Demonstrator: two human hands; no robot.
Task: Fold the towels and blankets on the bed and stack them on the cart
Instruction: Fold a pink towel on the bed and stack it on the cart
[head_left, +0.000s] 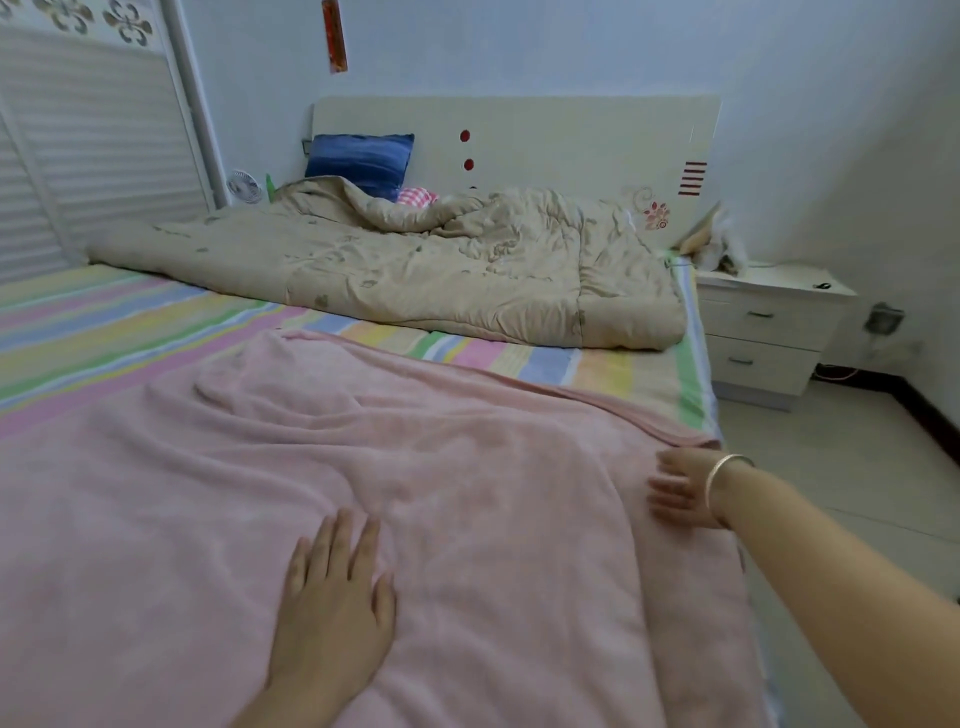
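Pink blanket (415, 467) lies spread and wrinkled across the near part of the bed (130, 322), under both hands. The left hand (332, 597) presses flat on it, fingers (332, 540) straight and slightly apart. The right hand (680, 488) rests open-fingered on its right edge, gripping nothing.

bed (649, 374) bearing blanket (363, 467), quilt (415, 265)

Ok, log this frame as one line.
pink blanket: spread on bed, wrinkled | left hand: flat on it | right hand: open, at its right edge
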